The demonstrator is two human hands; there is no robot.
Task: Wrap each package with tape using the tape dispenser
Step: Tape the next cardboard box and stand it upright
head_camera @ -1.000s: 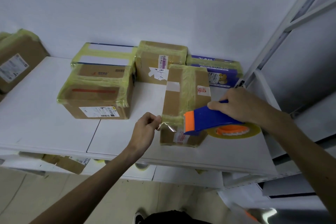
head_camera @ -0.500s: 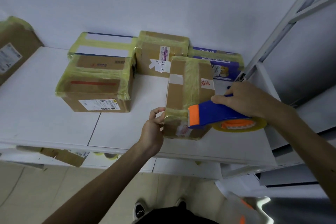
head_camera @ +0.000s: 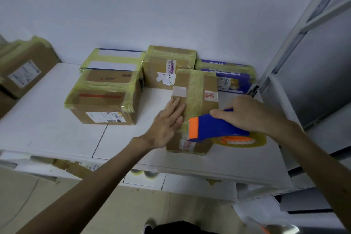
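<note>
Left grip: released, fingers flat on top of brown cardboard package banded in yellowish tape. Right grip: clenched on blue plastic tape dispenser, orange-tipped, just right of left grip, at package's near edge. Package on white counter.

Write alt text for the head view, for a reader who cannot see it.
A person's left hand presses flat on a cardboard box on a white table while the right hand grips a blue-and-orange tape dispenser against it. Taped packages stand behind.
</note>
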